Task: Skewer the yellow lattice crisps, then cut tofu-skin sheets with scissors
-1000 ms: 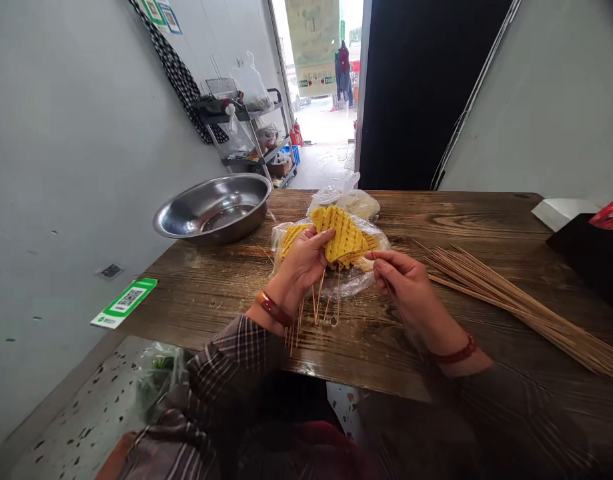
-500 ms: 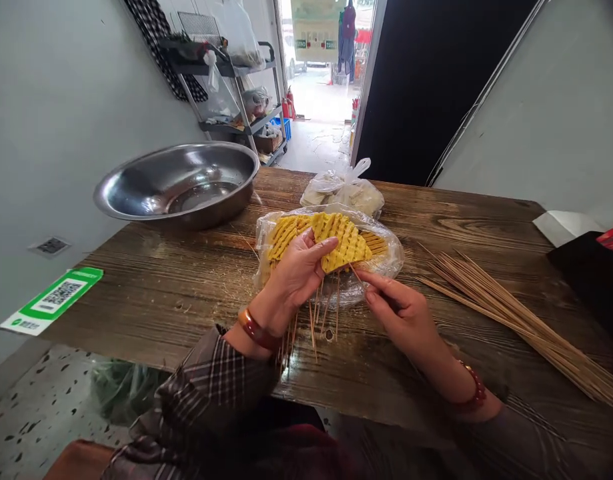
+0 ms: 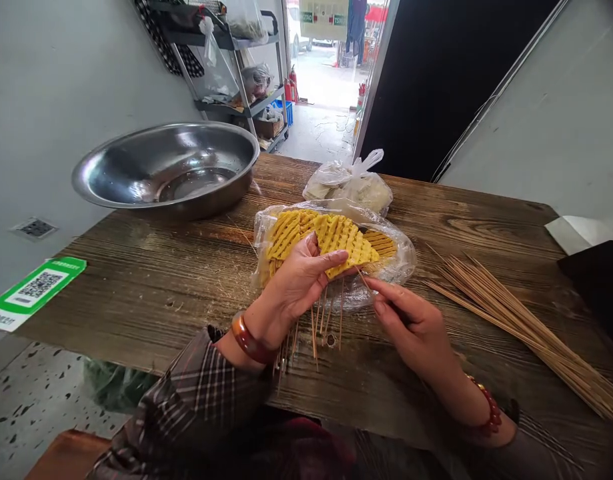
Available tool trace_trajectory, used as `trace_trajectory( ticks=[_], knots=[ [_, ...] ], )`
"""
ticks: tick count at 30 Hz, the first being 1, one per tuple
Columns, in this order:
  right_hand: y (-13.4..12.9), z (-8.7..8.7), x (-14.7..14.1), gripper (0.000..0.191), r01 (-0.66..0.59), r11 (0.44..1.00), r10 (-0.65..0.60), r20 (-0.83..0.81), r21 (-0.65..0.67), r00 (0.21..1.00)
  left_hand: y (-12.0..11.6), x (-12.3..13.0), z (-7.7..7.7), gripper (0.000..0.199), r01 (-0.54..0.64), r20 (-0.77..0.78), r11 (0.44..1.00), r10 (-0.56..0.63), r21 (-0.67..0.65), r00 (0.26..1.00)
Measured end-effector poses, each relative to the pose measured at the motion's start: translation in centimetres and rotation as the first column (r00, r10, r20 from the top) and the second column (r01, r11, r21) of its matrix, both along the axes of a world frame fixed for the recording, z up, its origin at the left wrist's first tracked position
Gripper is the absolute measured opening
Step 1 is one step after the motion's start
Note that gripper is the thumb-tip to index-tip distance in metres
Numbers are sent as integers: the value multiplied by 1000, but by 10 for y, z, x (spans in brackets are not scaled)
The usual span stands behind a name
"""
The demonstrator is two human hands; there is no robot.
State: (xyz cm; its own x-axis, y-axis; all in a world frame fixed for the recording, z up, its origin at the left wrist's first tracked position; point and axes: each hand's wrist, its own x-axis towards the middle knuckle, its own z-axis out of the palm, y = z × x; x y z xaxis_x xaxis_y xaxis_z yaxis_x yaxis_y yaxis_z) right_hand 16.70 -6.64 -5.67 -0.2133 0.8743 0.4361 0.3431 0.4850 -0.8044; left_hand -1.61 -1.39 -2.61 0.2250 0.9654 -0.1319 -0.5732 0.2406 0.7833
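Observation:
My left hand [image 3: 301, 277] grips a yellow, ridged slab of food [image 3: 349, 241] by its near left edge, thumb on top. My right hand [image 3: 411, 323] pinches a thin wooden skewer [image 3: 365, 277] between thumb and forefinger; its far end meets the slab's lower right edge. How deep it sits inside is hidden. Beneath and behind lie more yellow ridged slabs [image 3: 289, 230] on a clear plastic bag [image 3: 403, 257]. Several skewers [image 3: 315, 333] stick out from under my left hand toward the table's front edge.
A large steel basin [image 3: 171, 170] stands at the back left. A knotted plastic bag of pale pieces [image 3: 351, 187] sits behind the slabs. Loose skewers [image 3: 516, 313] fan across the right of the wooden table [image 3: 186, 293]. A green QR card [image 3: 36, 293] is at the left edge.
The camera view has shifted slightly, so the table things sit a little differently. Both hands keep their grips, and the skewer tip stays at the slab's edge.

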Motion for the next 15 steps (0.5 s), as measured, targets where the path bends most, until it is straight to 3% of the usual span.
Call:
trace_trajectory(
  ticks=[10, 15],
  knots=[
    [1, 1, 0, 33, 38, 997, -39, -8, -61, 999, -2, 3, -1, 47, -6, -17, 1000, 7, 22, 1000],
    [2, -1, 1, 33, 52, 995, -52, -3, -84, 999, -1, 4, -6, 51, -59, -63, 990, 68, 131, 996]
  ],
)
